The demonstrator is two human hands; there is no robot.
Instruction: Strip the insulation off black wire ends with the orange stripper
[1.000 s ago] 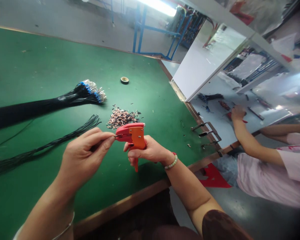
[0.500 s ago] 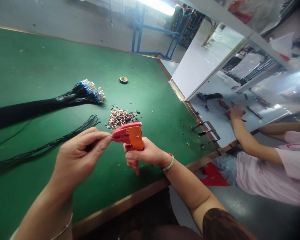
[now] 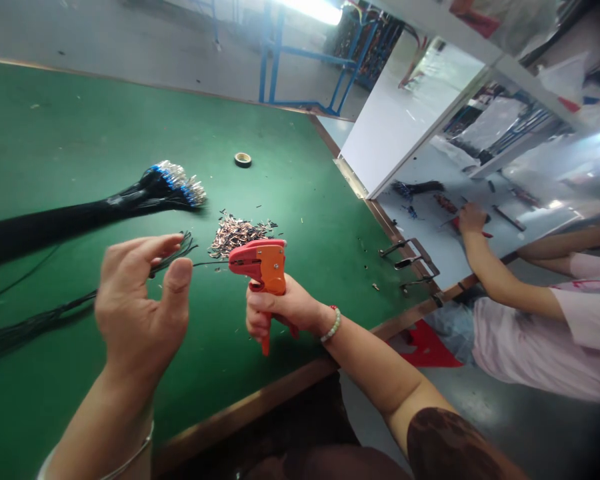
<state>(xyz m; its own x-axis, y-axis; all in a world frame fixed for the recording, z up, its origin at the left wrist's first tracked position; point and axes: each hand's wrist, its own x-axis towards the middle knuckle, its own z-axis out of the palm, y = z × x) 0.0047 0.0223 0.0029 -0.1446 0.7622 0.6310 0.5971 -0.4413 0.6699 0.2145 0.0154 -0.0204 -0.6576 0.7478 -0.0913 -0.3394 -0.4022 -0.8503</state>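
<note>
My right hand (image 3: 285,310) is closed round the handles of an orange-red hand crimping tool (image 3: 263,263), held upright above the green table (image 3: 105,120). A thin black wire (image 3: 210,263) sticks out of the tool's jaws toward the left. My left hand (image 3: 135,313) hovers just left of that wire with fingers and thumb apart, holding nothing. Behind the tool lies a pile of small copper-coloured terminals (image 3: 237,233). A spread of loose black wires (image 3: 55,310) lies under and left of my left hand.
A thick black wire bundle with blue, metal-tipped ends (image 3: 175,183) lies at the left. A small tape roll (image 3: 243,159) sits farther back. Metal clamps (image 3: 410,260) are at the table's right edge. A co-worker's hand (image 3: 473,219) works at the neighbouring white bench.
My left hand has let go of the wire at the tool's jaws, opened, and drawn back to the left. The tool stays gripped in my right hand.
</note>
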